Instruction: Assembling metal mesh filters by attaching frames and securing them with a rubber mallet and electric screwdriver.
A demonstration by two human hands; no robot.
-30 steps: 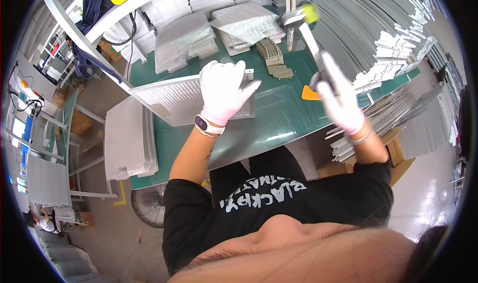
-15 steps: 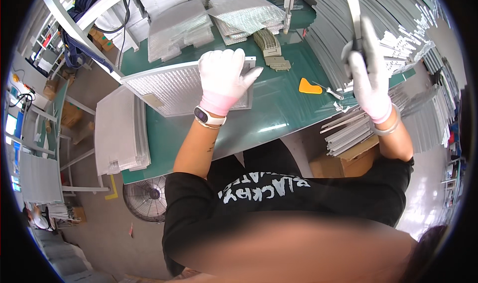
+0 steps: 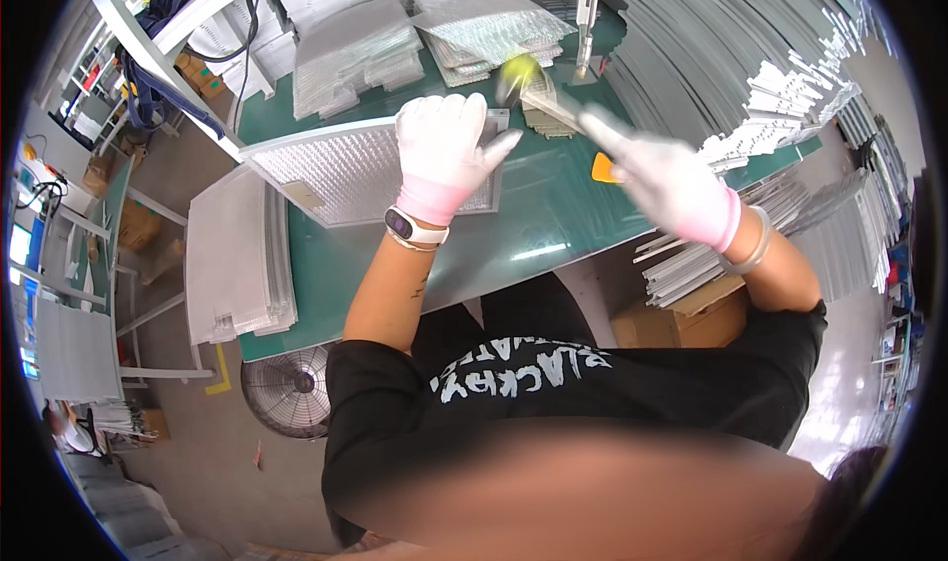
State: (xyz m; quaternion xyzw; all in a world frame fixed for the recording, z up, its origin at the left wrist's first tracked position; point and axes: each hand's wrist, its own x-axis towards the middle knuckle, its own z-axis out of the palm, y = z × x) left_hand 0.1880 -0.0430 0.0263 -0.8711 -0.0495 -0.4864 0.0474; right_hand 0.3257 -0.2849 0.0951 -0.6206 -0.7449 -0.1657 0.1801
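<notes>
My white-gloved left hand (image 3: 441, 144) is closed over the upper edge of a framed panel (image 3: 351, 171) and holds it tilted up on the table. The panel has a silver rim and a shiny, textured sheet inside. A small beige tag-like patch is at its lower left. My right hand (image 3: 671, 181), also gloved, is closed around the handle of a mallet (image 3: 555, 109). The mallet's yellow-green head, smeared by motion, is just past the panel's right end. Whether it touches anything I cannot tell. Behind the mallet are beige-green stacked pieces (image 3: 549, 123), partly hidden.
The green table (image 3: 553, 196) carries stacks of pale sheets (image 3: 355, 52) at the back and more sheets (image 3: 232, 255) at the left. An orange tool (image 3: 603, 169) lies beneath my right hand. Long silver strips (image 3: 711, 57) fill the right side. A floor fan (image 3: 296, 388) stands below.
My right hand has swung the mallet down and to the left, from raised upright to near the panel's right end. My left hand and the panel have hardly moved.
</notes>
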